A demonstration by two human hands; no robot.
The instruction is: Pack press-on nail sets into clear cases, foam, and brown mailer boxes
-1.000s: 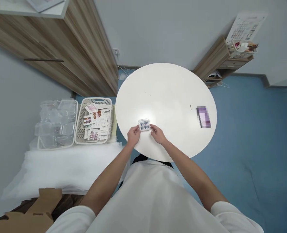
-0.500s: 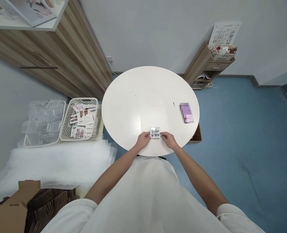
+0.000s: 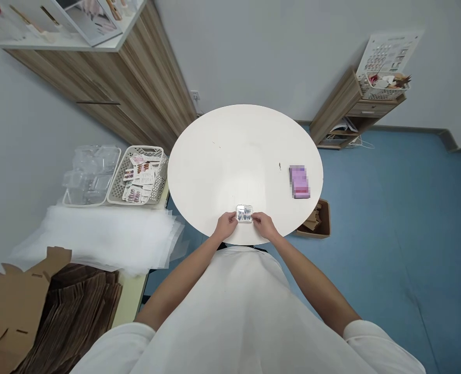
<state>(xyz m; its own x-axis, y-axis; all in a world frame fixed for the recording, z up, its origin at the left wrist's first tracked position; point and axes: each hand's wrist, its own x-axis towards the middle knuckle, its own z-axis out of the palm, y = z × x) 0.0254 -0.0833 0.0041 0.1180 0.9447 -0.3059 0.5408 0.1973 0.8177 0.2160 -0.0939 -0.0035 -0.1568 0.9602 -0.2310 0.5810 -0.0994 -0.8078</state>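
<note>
Near the front edge of the round white table (image 3: 215, 171) is a small clear plastic case (image 3: 244, 213) with several dark blue-grey press-on nails inside. My left hand (image 3: 226, 225) grips its left side, fingers closed at the edge. At the opposite side, my right hand (image 3: 265, 225) pinches the case's right edge. I cannot tell whether the case rests on the table or is slightly raised. To the right lies a purple packet (image 3: 299, 182), its surface pixelated. A tiny dark object (image 3: 280, 166) lies left of the packet.
At left stand a white basket (image 3: 116, 195) of nail cards and another holding clear plastic boxes (image 3: 92, 171), behind white sheets (image 3: 109, 234). A cardboard box (image 3: 12, 306) holds brown folded pieces. Another box (image 3: 324, 221) sits on the floor beside the table. A wooden cabinet (image 3: 334, 109) stands back right.
The camera view has shifted, showing more of the left side. Both hands remain on the clear case, which sits at nearly the same place on the table.
</note>
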